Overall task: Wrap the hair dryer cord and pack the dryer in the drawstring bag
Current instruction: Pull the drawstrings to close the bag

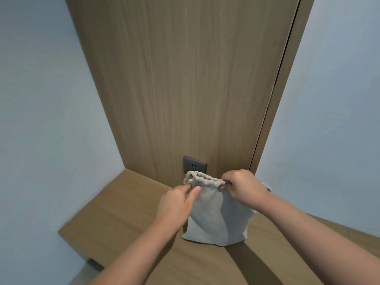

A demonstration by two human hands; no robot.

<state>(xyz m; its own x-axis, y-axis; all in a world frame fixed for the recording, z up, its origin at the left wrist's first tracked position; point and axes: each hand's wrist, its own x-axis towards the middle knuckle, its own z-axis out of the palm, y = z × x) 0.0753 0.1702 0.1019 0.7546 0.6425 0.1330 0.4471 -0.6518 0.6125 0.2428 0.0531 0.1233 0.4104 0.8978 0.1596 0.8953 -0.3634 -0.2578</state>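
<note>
A beige drawstring bag (pixel 213 219) stands upright on the wooden shelf (pixel 115 219), bulging as if something is inside. Its mouth is gathered into tight ruffles along the top. My left hand (pixel 176 204) pinches the left end of the gathered mouth, where a loop of drawstring sticks out. My right hand (pixel 242 187) is closed on the right end of the mouth, and a piece of cord (pixel 267 187) shows behind its wrist. The hair dryer and its cord are not visible.
A dark wall socket (pixel 194 166) sits on the wood panel (pixel 185 79) just behind the bag. Pale walls close in on the left and right. The shelf's left edge drops off near the lower left.
</note>
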